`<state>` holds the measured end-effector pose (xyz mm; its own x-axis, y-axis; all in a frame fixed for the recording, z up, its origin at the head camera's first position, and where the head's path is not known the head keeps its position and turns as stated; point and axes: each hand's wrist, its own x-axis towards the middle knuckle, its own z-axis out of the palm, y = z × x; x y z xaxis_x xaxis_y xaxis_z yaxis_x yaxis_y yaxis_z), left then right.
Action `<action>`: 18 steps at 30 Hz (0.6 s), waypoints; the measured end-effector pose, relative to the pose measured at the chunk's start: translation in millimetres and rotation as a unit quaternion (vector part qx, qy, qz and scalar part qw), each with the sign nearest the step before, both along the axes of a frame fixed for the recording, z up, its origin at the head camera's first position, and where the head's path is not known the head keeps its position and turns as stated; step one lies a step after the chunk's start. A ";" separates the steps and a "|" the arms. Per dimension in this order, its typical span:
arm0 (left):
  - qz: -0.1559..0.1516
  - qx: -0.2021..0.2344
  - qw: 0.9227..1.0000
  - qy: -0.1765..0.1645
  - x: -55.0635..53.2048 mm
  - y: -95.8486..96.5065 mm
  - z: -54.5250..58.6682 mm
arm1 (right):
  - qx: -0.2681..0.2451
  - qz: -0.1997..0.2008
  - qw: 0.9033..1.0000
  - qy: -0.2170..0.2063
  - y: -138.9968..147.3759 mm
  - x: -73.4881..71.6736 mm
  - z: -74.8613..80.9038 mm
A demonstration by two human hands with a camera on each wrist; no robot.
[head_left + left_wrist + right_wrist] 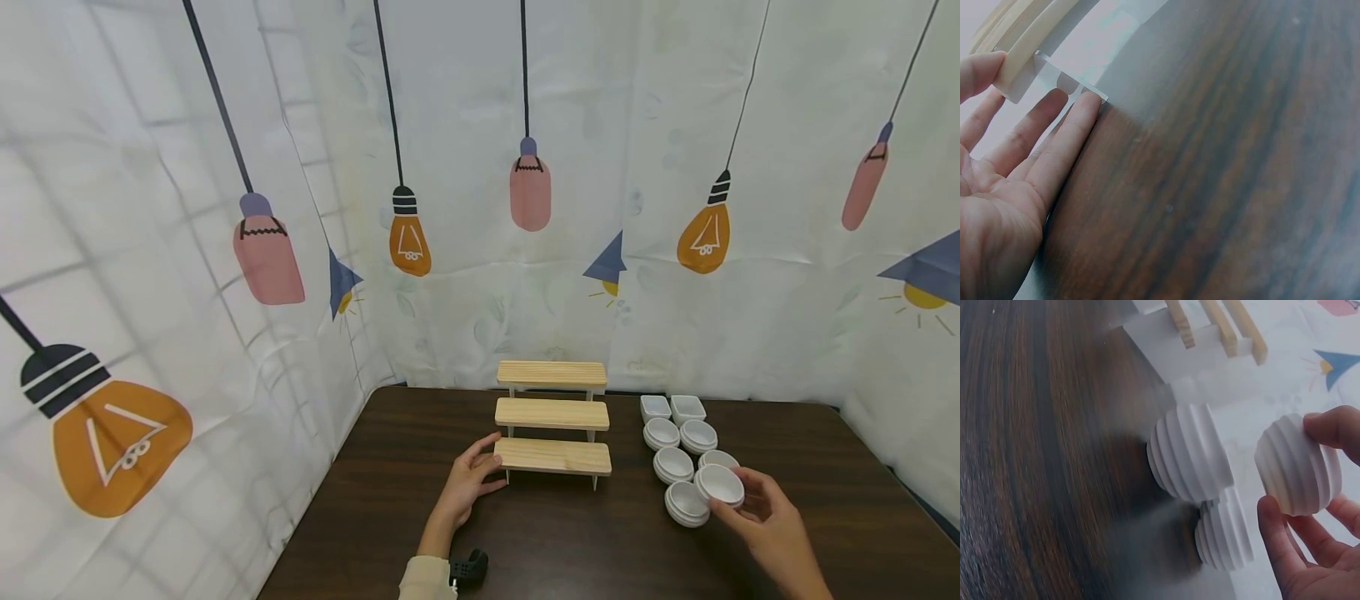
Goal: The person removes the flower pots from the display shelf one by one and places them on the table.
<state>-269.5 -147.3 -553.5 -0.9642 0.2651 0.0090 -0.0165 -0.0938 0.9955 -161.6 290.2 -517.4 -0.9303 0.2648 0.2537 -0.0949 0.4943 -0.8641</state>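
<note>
Pinched between the thumb and fingers of my right hand (767, 521) is a small round white bowl (718, 483). Its ribbed outside (1294, 465) shows in the right wrist view, raised off the table. Other white bowls (672, 464) stand in stacks beside and behind it; one is partly hidden by the held bowl. My left hand (467, 483) is at the left end of a three-step wooden display stand (555, 455). In the left wrist view its extended fingers touch the clear side support (1088, 89), and the thumb rests by the board's end.
Two square white dishes (687, 407) stand at the back of the bowl group. The dark wooden table (585, 550) meets a white curtain (465, 325) with printed lamps at the back and left. A black band (469, 568) is on the left wrist.
</note>
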 end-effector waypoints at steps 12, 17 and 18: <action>0.001 0.001 1.000 0.001 -0.1 -0.2 -0.8 | 0.008 -0.009 1.000 -0.017 11.9 4.1 -2.6; 0.001 0.001 1.000 0.002 0.0 0.2 -0.7 | 0.008 -0.012 0.999 -0.040 19.0 6.2 -5.7; 0.001 0.000 1.000 0.002 0.0 0.1 -0.7 | 0.008 -0.012 0.999 -0.042 20.3 6.4 -6.5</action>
